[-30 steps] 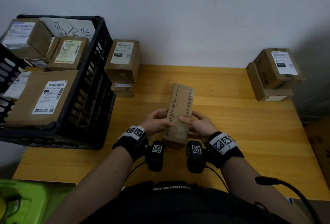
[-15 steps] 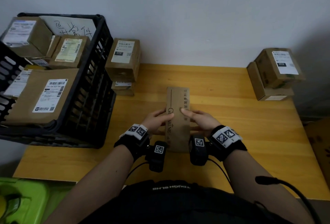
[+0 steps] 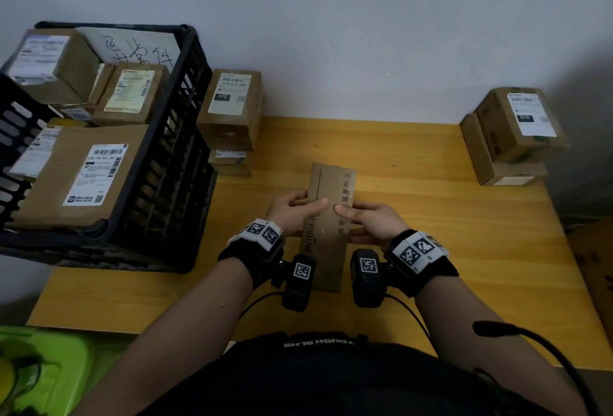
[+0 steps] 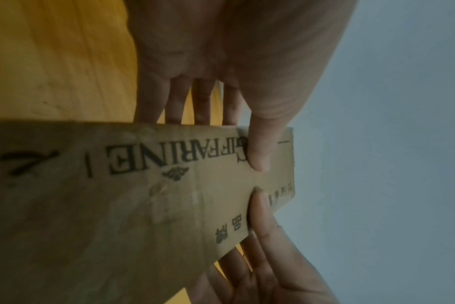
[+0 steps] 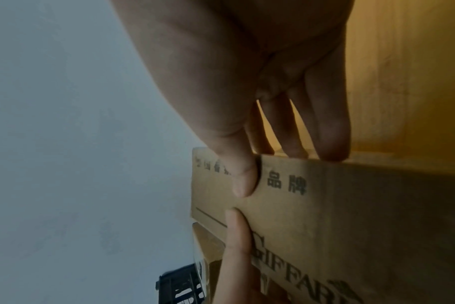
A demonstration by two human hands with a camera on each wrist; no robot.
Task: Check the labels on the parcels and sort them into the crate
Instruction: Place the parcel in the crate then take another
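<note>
A long narrow cardboard parcel (image 3: 328, 233) with printed lettering lies lengthwise between my hands over the middle of the wooden table (image 3: 431, 249). My left hand (image 3: 293, 208) grips its left edge, thumb on top and fingers underneath. On the other edge my right hand (image 3: 366, 218) grips the same way. In the left wrist view both thumbs press the printed face of the parcel (image 4: 143, 195), almost tip to tip. The right wrist view shows the parcel (image 5: 351, 205) likewise. No white label shows on this face. The black crate (image 3: 185, 90) stands at the left.
Several labelled parcels fill the crate, a large flat one (image 3: 83, 176) in front. Two stacked parcels (image 3: 232, 107) stand against the crate's right side. Another stack of two (image 3: 517, 127) sits at the table's far right corner. A green bin (image 3: 43, 366) is below left.
The parcel was tilted with its far end raised; it has been levelled and brought slightly nearer, printed face up. Both thumbs have slid closer together on top.
</note>
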